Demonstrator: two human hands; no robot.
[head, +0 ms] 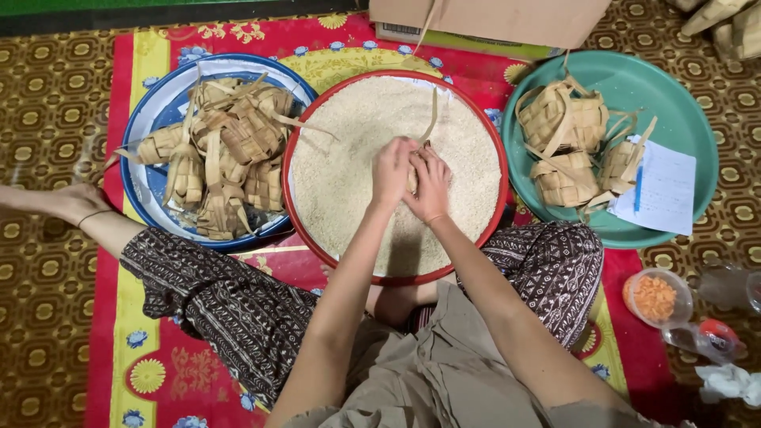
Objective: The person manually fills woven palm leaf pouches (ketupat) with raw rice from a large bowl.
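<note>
My left hand (pixel 392 170) and my right hand (pixel 432 182) meet over a red-rimmed round tray (pixel 313 238) heaped with raw white rice (pixel 349 150). Together they clasp a small woven palm-leaf pouch (pixel 413 176), mostly hidden between the fingers. One long leaf strip (pixel 432 115) sticks up from it toward the far side of the tray. Both hands hover just above the rice surface near the tray's middle.
A blue tray (pixel 151 190) at left holds several woven leaf pouches (pixel 222 154). A green tray (pixel 634 79) at right holds more pouches (pixel 563 143), a paper sheet (pixel 662 190) and a pen. A cardboard box (pixel 491 20) lies beyond. A cup of orange bits (pixel 655 298) stands at right.
</note>
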